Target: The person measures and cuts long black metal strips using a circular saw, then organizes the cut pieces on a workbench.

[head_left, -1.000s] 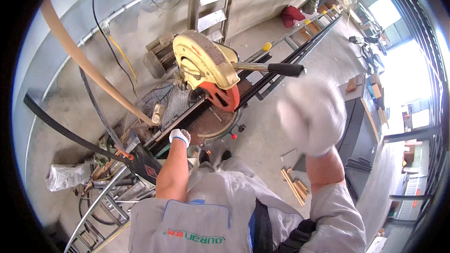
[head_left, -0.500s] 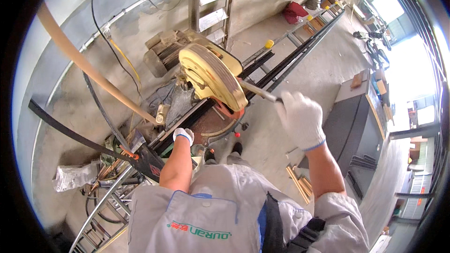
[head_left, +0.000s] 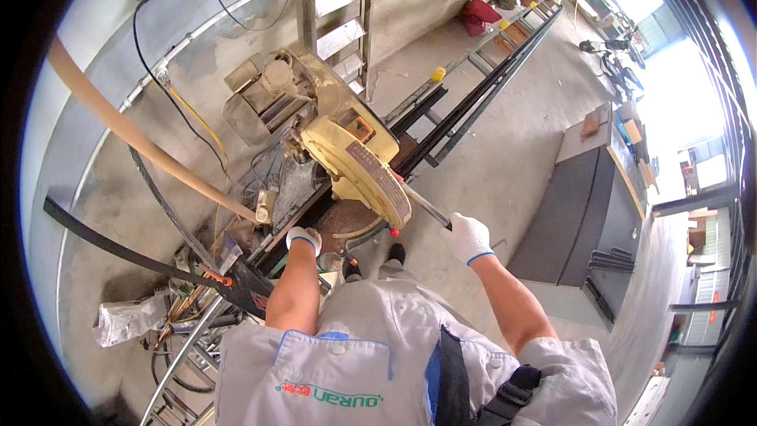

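Observation:
My right hand [head_left: 467, 237], in a white knitted glove, is wrapped round the long metal handle [head_left: 426, 205] of a cut-off saw. The saw's yellow blade guard [head_left: 367, 172] is tilted down over its reddish-brown base [head_left: 344, 219]; the guard hides the blade. My left hand [head_left: 304, 240], gloved too, is closed on a long dark metal bar [head_left: 309, 213] to the left of the base, with its fingertips partly hidden. This bar runs under the guard. A dusty motor [head_left: 272, 99] sits behind the guard.
A tan hose [head_left: 150, 142] slants down to the bar's left. Long rails [head_left: 489, 71] and a ladder [head_left: 341, 20] stretch beyond the saw. At right stands a grey cabinet [head_left: 572, 205]. Cables and scrap [head_left: 185, 300] lie at lower left.
My right hand has pulled the handle down and inward, and the saw's guard and motor have swung down with it. My left hand stays at the bar. The view has shifted slightly.

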The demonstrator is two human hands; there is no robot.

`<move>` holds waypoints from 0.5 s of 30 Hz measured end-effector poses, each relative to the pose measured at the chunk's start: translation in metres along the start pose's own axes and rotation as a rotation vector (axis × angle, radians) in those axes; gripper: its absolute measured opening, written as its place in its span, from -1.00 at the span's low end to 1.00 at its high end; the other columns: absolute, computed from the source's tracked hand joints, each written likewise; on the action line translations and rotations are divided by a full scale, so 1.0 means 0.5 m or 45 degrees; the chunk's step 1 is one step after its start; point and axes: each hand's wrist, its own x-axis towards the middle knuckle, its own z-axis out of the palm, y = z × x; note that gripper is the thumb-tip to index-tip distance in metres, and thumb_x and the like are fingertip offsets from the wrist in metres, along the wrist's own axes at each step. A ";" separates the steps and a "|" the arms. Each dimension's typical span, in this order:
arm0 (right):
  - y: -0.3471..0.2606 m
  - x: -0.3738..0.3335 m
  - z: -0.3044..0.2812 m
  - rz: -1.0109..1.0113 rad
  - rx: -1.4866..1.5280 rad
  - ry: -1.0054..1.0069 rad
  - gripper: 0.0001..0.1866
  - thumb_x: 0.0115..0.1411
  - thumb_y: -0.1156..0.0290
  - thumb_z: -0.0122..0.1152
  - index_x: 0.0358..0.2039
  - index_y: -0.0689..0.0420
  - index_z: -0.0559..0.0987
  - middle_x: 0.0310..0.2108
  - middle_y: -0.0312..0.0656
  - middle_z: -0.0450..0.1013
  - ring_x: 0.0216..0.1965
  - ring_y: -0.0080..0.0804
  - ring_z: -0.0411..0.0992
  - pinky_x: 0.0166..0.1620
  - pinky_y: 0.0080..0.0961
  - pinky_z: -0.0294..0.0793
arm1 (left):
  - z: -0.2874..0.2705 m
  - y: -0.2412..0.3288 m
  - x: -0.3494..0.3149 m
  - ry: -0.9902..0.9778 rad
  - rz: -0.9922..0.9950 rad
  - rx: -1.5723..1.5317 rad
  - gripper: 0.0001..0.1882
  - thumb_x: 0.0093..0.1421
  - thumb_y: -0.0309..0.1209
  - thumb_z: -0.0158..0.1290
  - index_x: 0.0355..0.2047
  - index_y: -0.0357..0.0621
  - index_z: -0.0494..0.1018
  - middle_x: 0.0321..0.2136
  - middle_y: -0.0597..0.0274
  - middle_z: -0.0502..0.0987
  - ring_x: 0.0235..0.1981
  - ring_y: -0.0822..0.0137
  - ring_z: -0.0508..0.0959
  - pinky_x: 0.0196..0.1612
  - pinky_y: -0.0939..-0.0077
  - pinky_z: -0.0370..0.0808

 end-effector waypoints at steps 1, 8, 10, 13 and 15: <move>-0.007 0.003 0.001 -0.018 0.012 0.013 -0.58 0.19 -0.02 0.20 -0.38 0.14 0.57 -0.43 0.10 0.57 -0.30 0.14 0.57 -0.24 -0.01 0.52 | -0.006 0.012 0.015 -0.018 -0.006 -0.056 -0.77 0.39 -0.37 -0.13 -0.11 -0.10 0.50 -0.24 0.22 0.60 -0.31 0.29 0.62 -0.32 0.43 0.60; 0.027 0.004 0.055 -0.001 0.033 0.068 -0.55 0.20 -0.04 0.19 -0.41 0.16 0.56 -0.50 0.10 0.56 -0.39 0.14 0.56 -0.30 0.00 0.53 | 0.011 -0.010 -0.020 0.064 -0.017 -0.060 -0.75 0.38 -0.33 -0.14 -0.08 -0.06 0.50 -0.28 0.24 0.61 -0.31 0.29 0.63 -0.37 0.43 0.59; 0.024 0.006 0.068 -0.030 0.050 0.096 -0.55 0.21 -0.03 0.18 -0.42 0.17 0.56 -0.50 0.10 0.56 -0.40 0.14 0.56 -0.30 0.00 0.53 | 0.008 0.000 -0.009 0.077 0.011 0.081 -0.77 0.37 -0.28 -0.12 -0.15 -0.04 0.50 -0.38 0.27 0.60 -0.38 0.30 0.62 -0.39 0.41 0.57; 0.021 0.008 0.082 -0.012 0.077 0.113 -0.57 0.22 -0.02 0.17 -0.42 0.16 0.55 -0.51 0.08 0.56 -0.41 0.12 0.57 -0.31 -0.01 0.54 | 0.002 0.008 0.019 0.035 0.010 0.052 -0.78 0.36 -0.27 -0.11 -0.18 -0.02 0.50 -0.38 0.28 0.60 -0.40 0.30 0.62 -0.39 0.37 0.56; 0.026 0.011 0.095 0.003 0.074 0.091 -0.58 0.22 -0.01 0.17 -0.42 0.15 0.55 -0.51 0.07 0.56 -0.42 0.11 0.57 -0.32 -0.01 0.54 | -0.001 0.008 0.019 0.059 -0.013 0.064 -0.79 0.36 -0.27 -0.10 -0.18 -0.01 0.50 -0.37 0.27 0.60 -0.40 0.30 0.61 -0.41 0.38 0.57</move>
